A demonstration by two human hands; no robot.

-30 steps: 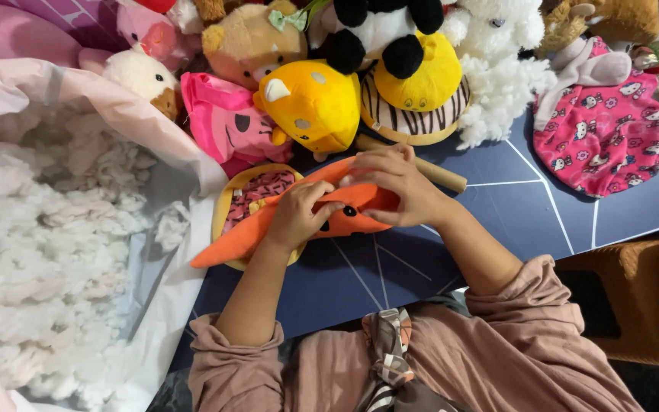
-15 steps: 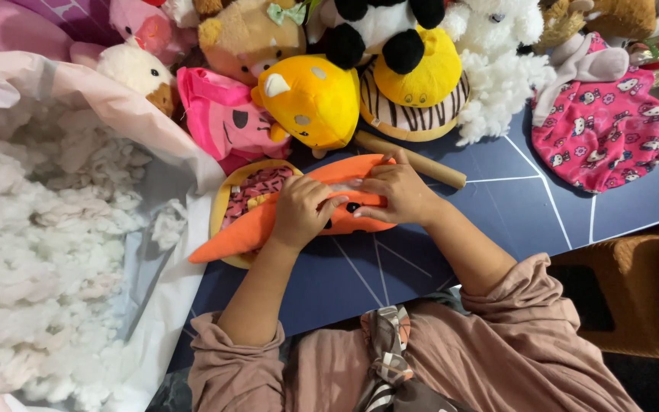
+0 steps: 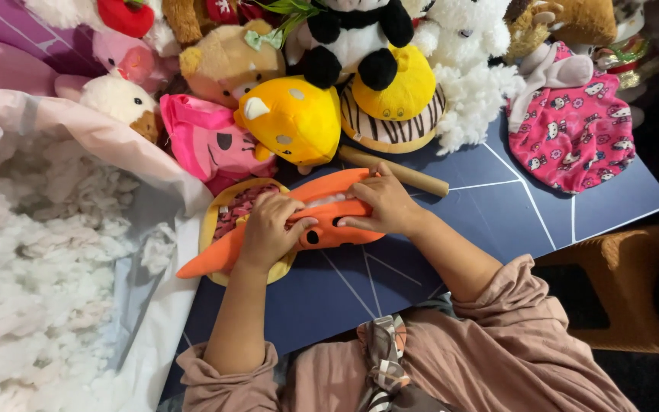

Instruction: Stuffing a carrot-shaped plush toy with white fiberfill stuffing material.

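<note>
A: Where does the orange plush (image 3: pixel 322 221) lie?

B: On the blue board (image 3: pixel 497 221), across a round yellow plush (image 3: pixel 219 221) with a dark pink centre. Its pointed tail reaches left over the bag's edge; a black eye faces up.

A: And the left hand (image 3: pixel 268 229)?

B: Curled over the plush's middle, fingers bent and pressed into the fabric, thumb pointing toward the other hand.

A: The right hand (image 3: pixel 383 206)?

B: It clasps the plush's right end, fingers closed over the upper edge, thumb along the lower. A strip of white filling shows in the seam between the hands.

A: What lies around them?

B: A wooden stick (image 3: pixel 398 172) sits just behind the right hand. Behind it stand a yellow horned plush (image 3: pixel 295 118), a pink plush (image 3: pixel 207 141), a striped plush (image 3: pixel 390 130) with a panda (image 3: pixel 352 34) on top, and a white plush (image 3: pixel 467 69). A pink patterned cloth (image 3: pixel 573 130) lies at the board's right. At left, an open bag (image 3: pixel 116 145) holds white stuffing (image 3: pixel 32 275).
</note>
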